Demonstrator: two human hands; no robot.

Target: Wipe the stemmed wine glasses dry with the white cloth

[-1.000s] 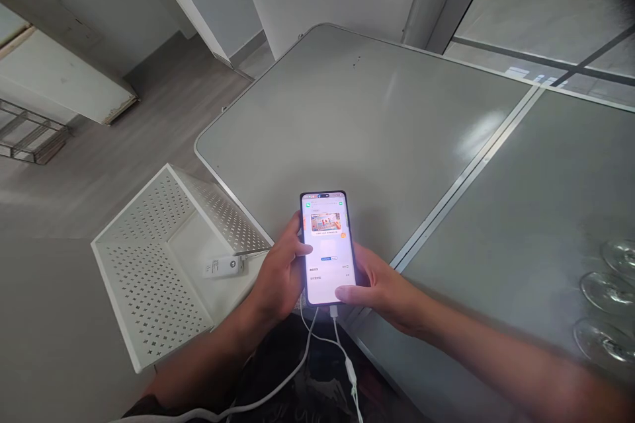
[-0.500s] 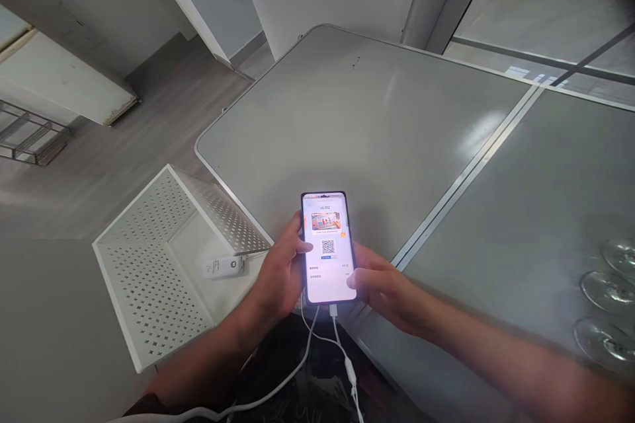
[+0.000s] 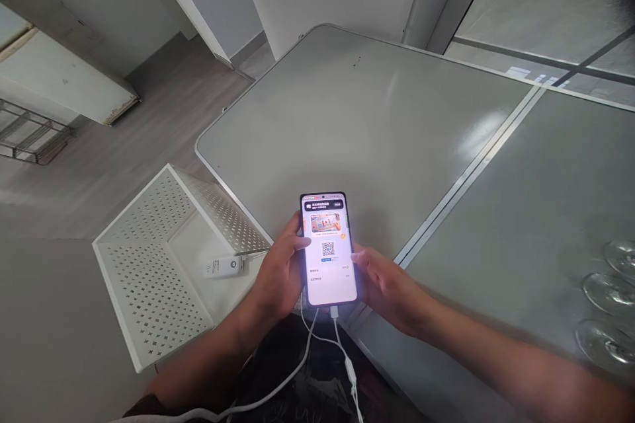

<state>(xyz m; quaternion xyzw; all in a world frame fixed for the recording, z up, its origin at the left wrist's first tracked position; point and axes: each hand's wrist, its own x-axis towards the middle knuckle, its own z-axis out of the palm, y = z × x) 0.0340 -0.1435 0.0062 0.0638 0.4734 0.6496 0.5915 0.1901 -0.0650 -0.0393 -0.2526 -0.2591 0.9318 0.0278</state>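
Observation:
A lit smartphone point(image 3: 329, 261) is held upright between my two hands near the table's front edge. Its screen shows a QR code, a picture banner and a dark notice strip along the top. My left hand point(image 3: 280, 271) is closed around the phone's left side, thumb at the edge of the screen. On the opposite side my right hand point(image 3: 384, 284) grips the phone, its thumb by the right edge. A white cable point(image 3: 334, 312) is plugged into the bottom of the phone and runs down past my lap. The fingers behind the phone are hidden.
The grey table point(image 3: 347, 119) has a metal-edged seam on its right. At my left is a white perforated basket point(image 3: 149, 277) with a small white device point(image 3: 222, 267) inside. Several glasses point(image 3: 608, 292) sit at the right. A wire rack point(image 3: 34, 135) is on the floor.
My right thumb has moved off the lower screen to the phone's right edge. A dark notice strip has appeared at the top of the screen. The left hand has hardly moved.

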